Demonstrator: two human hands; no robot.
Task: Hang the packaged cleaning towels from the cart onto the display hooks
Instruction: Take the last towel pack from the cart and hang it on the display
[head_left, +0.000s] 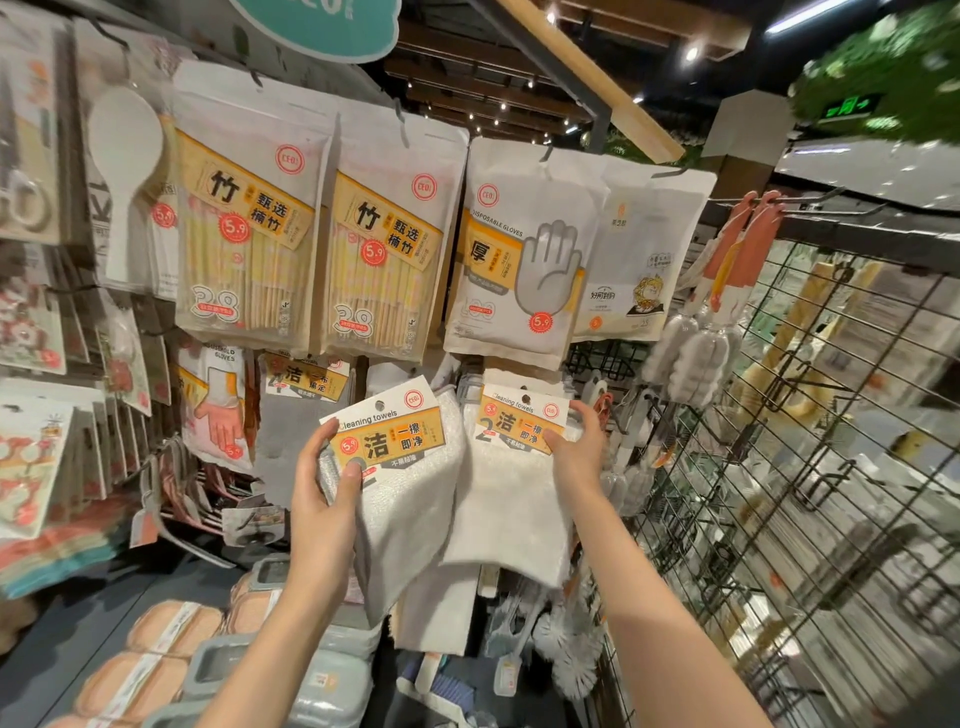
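Observation:
My left hand (324, 496) grips a white cleaning towel (410, 499) by its orange header card (389, 434), thumb on the card front; the towel is tilted and hangs free in front of the display. My right hand (576, 449) pinches the header card (519, 418) of a second white towel pack (511, 512) that hangs to the right. The hook behind that card is hidden. A grey towel pack (293, 441) hangs further left on the same row. The cart is out of view.
Above hang bamboo chopstick packs (244, 223), a disposable glove pack (514, 260) and another white pouch (639, 260). A wire grid panel (779, 467) with brushes stands at the right. Sponges (171, 629) and grey boxes lie on the shelf below.

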